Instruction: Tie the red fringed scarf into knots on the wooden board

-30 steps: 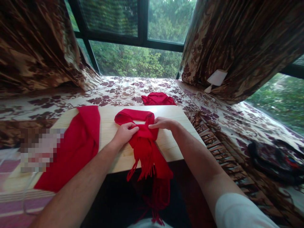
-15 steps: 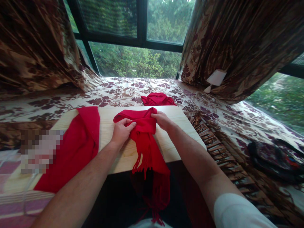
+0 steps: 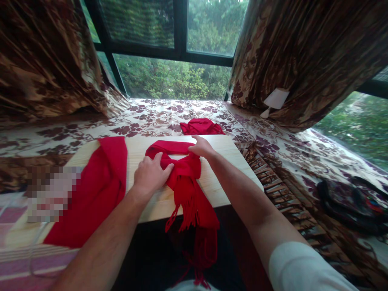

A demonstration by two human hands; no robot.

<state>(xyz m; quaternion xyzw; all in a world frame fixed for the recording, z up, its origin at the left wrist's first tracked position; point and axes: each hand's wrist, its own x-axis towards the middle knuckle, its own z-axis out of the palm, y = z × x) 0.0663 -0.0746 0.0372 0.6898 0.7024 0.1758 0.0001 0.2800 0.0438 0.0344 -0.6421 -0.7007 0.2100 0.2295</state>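
A red fringed scarf lies looped on the pale wooden table, forming a ring with an opening through which the tabletop shows. Its fringed end hangs down the middle, and a longer tail drops over the front edge toward my lap. My left hand has the near left side of the loop between thumb and fingers. At the far right of the ring, my right hand grips the fabric, thumb and forefinger apart around it. On the table's left lies a second red cloth, folded to a point at its lower corner.
Beyond the table, another folded red cloth rests on the flower-patterned cover. A blurred-out flat item is at the left. A white lamp stands by the right curtain, and a dark bag lies far right.
The loop has opened wider, with bare tabletop showing inside it. My left hand's fingers have spread, and my right hand has shifted slightly left and up. The fringed end has moved a little right.
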